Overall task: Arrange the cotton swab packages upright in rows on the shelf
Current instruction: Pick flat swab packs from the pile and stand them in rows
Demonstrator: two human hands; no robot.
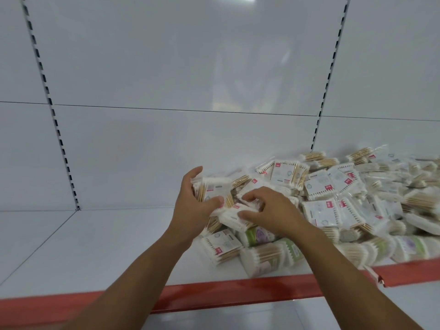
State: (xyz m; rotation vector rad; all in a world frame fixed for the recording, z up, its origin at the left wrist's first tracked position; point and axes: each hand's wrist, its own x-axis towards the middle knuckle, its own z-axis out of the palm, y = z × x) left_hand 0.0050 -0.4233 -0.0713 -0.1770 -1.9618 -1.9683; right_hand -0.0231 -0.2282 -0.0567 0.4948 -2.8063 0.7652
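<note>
You face a glossy white back panel (178, 55), with faint, blurred reflections right of its middle. A thin horizontal seam (166, 109) crosses it from left to right. A slotted left upright (50, 103) and a slotted right upright (329, 75) run down the panel, drawing closer together toward the bottom. Nearest you, a red rail (214, 294) runs left to right, with a pale surface (238, 317) below it.

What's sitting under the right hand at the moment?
The right hand grips a flat swab package on top of the pile. Just below it a green-labelled round pack lies on its side. Whatever is beneath the palm itself is hidden.
</note>
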